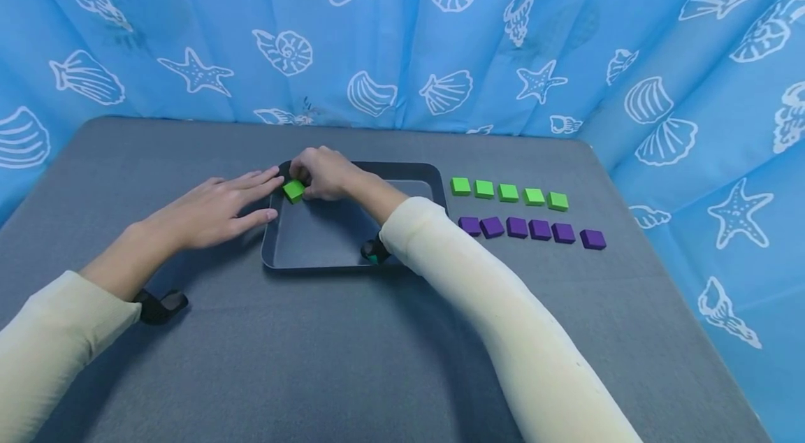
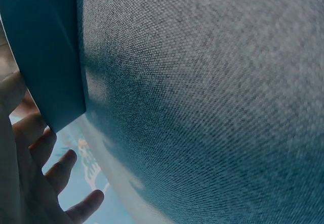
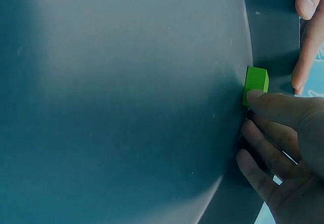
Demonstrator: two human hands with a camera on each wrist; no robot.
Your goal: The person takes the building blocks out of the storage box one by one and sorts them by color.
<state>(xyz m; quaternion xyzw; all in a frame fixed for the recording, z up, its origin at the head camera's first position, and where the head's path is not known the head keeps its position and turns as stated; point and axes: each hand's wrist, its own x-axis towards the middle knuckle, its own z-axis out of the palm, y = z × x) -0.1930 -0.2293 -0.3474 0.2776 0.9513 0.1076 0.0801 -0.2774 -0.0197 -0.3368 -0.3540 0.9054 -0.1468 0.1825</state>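
A dark grey tray [image 1: 339, 266] with low walls lies on the table. Inside its back left corner, a green block [image 1: 293, 191] sits tilted against the wall. My right hand [image 1: 323, 174] reaches into that corner and pinches the block, with the thumb on its face in the right wrist view. My left hand [image 1: 216, 211] stretches its fingers along the outside of the tray's left wall, fingertips right at the rim. From the left wrist view, its fingers spread beside that wall.
Right of the tray, a row of several green blocks [image 1: 508, 193] lies behind a row of several purple blocks [image 1: 517, 228]. The grey table [image 1: 302, 366] ends at a blue curtain [image 1: 402, 31] printed with white shells and starfish.
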